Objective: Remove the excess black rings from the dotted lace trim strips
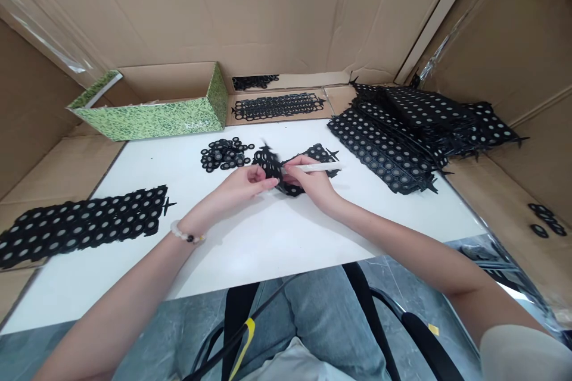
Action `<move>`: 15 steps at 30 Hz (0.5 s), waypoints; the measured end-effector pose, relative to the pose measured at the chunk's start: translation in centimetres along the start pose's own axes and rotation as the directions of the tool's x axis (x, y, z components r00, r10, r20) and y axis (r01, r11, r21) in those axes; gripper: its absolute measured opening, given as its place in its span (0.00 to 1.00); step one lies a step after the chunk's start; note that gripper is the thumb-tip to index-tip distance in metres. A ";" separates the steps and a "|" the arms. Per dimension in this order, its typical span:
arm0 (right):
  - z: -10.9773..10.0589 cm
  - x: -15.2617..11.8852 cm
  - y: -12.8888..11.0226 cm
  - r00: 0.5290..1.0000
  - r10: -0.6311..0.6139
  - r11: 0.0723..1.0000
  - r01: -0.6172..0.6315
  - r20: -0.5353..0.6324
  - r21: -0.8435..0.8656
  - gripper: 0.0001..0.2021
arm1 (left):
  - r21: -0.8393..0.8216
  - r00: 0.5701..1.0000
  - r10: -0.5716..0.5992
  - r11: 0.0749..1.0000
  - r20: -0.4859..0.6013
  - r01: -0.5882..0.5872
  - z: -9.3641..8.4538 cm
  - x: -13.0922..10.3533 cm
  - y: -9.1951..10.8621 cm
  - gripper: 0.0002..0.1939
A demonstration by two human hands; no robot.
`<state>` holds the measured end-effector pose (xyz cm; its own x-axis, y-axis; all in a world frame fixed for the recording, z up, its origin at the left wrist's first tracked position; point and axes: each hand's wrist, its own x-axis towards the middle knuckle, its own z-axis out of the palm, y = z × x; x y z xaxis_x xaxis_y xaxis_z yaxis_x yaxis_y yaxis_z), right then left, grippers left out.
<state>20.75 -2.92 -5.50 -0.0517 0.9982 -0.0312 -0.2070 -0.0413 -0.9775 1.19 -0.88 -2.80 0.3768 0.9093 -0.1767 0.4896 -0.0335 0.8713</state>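
In the middle of the white table, my left hand (252, 183) grips the left part of a black perforated sheet (316, 153), which is bent upward there. My right hand (309, 177) has its fingers closed round a white pen-like tool (325, 166), its tip against the sheet and hidden by the fingers. The sheet's right part lies on the table beyond my right hand. Just left of the sheet is a pile of loose black rings (224, 153).
A green patterned box (156, 121) stands at the back left. Stacked black sheets (388, 131) fill the back right, and another sheet (84, 223) lies at the left. An open lattice sheet (277, 106) rests behind the table on cardboard. Several rings (547, 219) lie far right. Cardboard walls (277, 12) surround the table.
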 end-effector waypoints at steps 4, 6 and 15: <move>0.2 -0.1 0.1 1.000 -0.013 1.000 0.013 0.006 0.010 0.10 | 0.468 0.995 0.071 0.883 -0.075 -0.027 1.4 -0.7 0.1 0.27; 0.2 -0.1 0.1 0.998 -0.051 0.999 0.051 0.047 0.004 0.10 | 0.523 0.994 0.077 0.852 -0.076 -0.026 1.9 -1.0 0.3 0.26; -0.1 -0.4 -0.4 0.967 -0.226 0.969 0.236 0.118 -0.074 0.09 | -0.073 0.991 0.037 0.996 -0.131 -0.047 2.3 -0.9 -0.3 0.21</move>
<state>20.93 -3.31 -5.08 -0.1187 0.9693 0.2154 -0.1408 0.1983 -0.9700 2.51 -2.68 -3.97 0.2880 0.9540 -0.0828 0.4127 -0.0456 0.9097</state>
